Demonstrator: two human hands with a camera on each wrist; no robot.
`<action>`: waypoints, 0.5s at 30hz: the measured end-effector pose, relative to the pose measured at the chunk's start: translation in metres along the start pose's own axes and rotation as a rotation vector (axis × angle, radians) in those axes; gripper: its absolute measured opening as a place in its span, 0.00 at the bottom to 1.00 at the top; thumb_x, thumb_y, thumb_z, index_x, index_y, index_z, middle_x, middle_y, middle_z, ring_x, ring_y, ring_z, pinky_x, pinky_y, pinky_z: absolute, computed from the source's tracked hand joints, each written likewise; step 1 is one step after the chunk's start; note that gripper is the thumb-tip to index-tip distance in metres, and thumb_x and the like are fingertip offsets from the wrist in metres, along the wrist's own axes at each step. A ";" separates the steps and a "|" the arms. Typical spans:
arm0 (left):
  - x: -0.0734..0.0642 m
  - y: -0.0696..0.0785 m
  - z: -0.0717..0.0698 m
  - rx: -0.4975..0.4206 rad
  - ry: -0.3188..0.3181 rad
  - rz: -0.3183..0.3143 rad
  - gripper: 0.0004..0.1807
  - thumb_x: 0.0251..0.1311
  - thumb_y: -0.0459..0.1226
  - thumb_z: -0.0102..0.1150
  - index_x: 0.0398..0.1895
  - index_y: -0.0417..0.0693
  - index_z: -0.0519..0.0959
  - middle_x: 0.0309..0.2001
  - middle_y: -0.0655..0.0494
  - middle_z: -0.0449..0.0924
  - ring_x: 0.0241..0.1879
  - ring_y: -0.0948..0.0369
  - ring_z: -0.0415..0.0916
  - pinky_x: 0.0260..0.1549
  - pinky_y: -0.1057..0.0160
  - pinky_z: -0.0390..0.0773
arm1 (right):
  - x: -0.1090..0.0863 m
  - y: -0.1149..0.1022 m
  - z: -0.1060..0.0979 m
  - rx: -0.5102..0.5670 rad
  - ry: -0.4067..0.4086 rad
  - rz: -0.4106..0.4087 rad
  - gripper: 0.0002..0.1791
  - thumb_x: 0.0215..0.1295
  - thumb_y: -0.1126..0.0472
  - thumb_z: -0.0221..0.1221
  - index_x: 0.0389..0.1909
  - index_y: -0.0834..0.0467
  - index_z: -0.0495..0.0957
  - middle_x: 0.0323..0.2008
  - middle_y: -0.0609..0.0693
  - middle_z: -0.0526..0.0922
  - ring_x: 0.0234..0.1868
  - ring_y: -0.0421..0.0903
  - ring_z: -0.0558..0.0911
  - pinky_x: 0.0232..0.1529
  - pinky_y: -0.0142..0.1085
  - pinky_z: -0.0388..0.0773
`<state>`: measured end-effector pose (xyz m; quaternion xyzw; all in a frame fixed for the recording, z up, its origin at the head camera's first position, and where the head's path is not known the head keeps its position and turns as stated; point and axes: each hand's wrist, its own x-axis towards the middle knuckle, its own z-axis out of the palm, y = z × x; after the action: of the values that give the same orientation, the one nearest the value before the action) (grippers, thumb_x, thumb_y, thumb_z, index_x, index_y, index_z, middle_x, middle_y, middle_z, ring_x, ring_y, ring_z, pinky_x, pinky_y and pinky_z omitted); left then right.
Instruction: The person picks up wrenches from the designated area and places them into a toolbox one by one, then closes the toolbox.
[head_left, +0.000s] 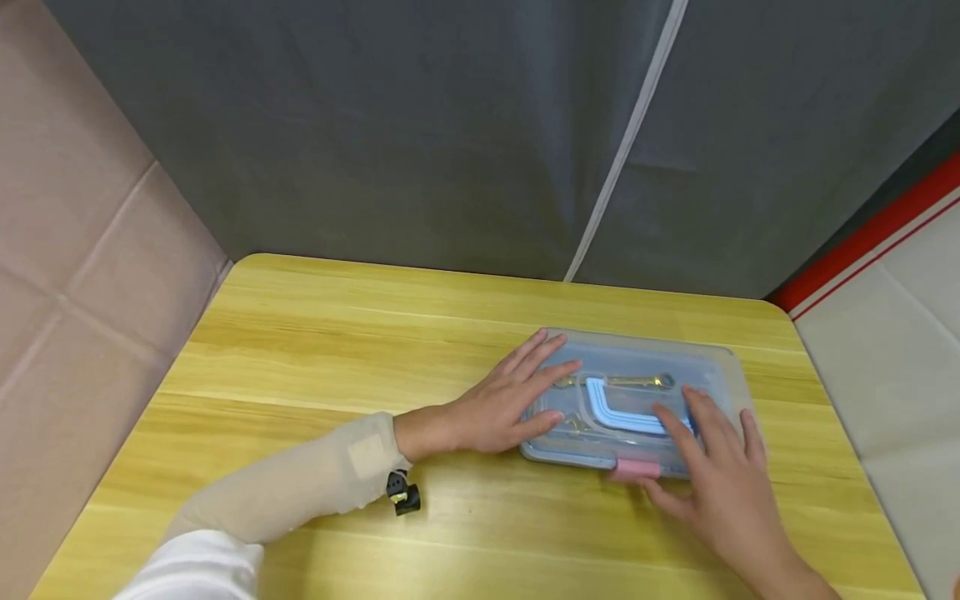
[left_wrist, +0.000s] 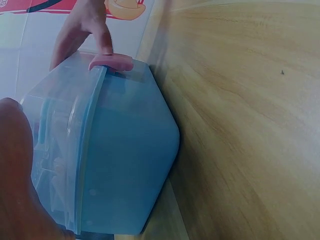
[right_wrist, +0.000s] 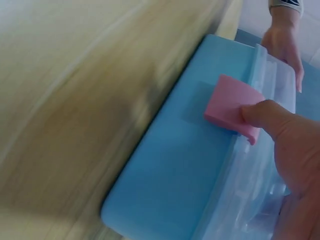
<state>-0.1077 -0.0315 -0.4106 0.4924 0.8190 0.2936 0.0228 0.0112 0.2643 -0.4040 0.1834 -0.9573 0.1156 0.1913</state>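
A blue storage box [left_wrist: 132,150] with a clear lid [head_left: 705,362] sits on the wooden table. Its light blue handle [head_left: 626,418] lies flat on the lid, and a wrench [head_left: 630,382] shows through the plastic. On the front side is a pink latch [right_wrist: 231,105]. My left hand [head_left: 506,404] rests on the lid's left end, fingers spread. My right hand [head_left: 731,487] is at the front right, fingertips on the lid near the handle. Its thumb [right_wrist: 262,117] presses on the latch, which overlaps the lid's edge.
The wooden table [head_left: 337,350] extends left of the box and in front of it. A dark grey curtain [head_left: 375,133] stands behind the table. Pale padded panels [head_left: 97,242] line the left side, and a white panel [head_left: 900,367] with a red edge lines the right.
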 end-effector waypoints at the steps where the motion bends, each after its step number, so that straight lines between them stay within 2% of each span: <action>1: 0.000 0.000 0.000 -0.002 0.000 0.000 0.35 0.76 0.49 0.44 0.81 0.48 0.54 0.83 0.48 0.33 0.80 0.54 0.22 0.77 0.53 0.31 | -0.001 0.000 0.001 -0.007 0.004 -0.003 0.52 0.64 0.19 0.39 0.67 0.59 0.72 0.70 0.68 0.65 0.67 0.69 0.65 0.73 0.68 0.40; 7: 0.001 0.001 0.000 -0.003 0.002 0.002 0.35 0.76 0.49 0.44 0.81 0.48 0.53 0.83 0.48 0.32 0.80 0.53 0.22 0.77 0.52 0.32 | -0.004 0.003 0.005 -0.047 0.052 -0.025 0.57 0.62 0.17 0.41 0.69 0.64 0.69 0.70 0.68 0.66 0.69 0.67 0.65 0.74 0.64 0.43; 15: 0.001 0.000 -0.001 -0.003 0.016 0.006 0.36 0.76 0.49 0.46 0.81 0.48 0.53 0.83 0.48 0.32 0.80 0.52 0.22 0.77 0.51 0.33 | -0.013 0.004 0.013 -0.095 0.107 0.055 0.65 0.58 0.15 0.42 0.70 0.71 0.63 0.68 0.70 0.66 0.72 0.67 0.60 0.76 0.61 0.40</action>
<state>-0.1088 -0.0313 -0.4099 0.4925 0.8172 0.2988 0.0161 0.0161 0.2680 -0.4216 0.1411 -0.9548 0.0847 0.2475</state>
